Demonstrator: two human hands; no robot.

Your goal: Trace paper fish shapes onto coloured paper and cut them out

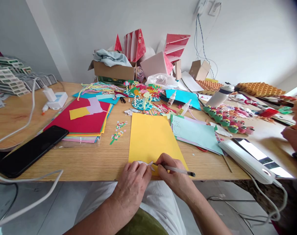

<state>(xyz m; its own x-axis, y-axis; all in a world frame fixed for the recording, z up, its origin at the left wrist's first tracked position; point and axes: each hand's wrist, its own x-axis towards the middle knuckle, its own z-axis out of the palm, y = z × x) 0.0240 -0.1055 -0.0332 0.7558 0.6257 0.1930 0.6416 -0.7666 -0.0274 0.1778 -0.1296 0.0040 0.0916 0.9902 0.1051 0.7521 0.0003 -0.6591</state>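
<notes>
While the left hand (134, 176) steadies a white cut-out (144, 162), the right hand (171, 173) sets a pen (179, 169) to its end

The cut-out lies on the near end of a yellow sheet (153, 138), close to the edge of the surface (111, 156), its long axis running roughly left to right. It sits just beyond the left hand's bent fingers, which press on it; whether that thumb pinches is hidden. The right hand's grip is closed round the pen, its tip pointing left at the cut-out's right end; exact contact is too small to tell. The left hand is the nearer.

No brand or writing is legible: print on the carton (114, 70) and the small bottles (172, 98) is too small, and the pale blue sheet (197, 134) shows drawn outlines.
</notes>
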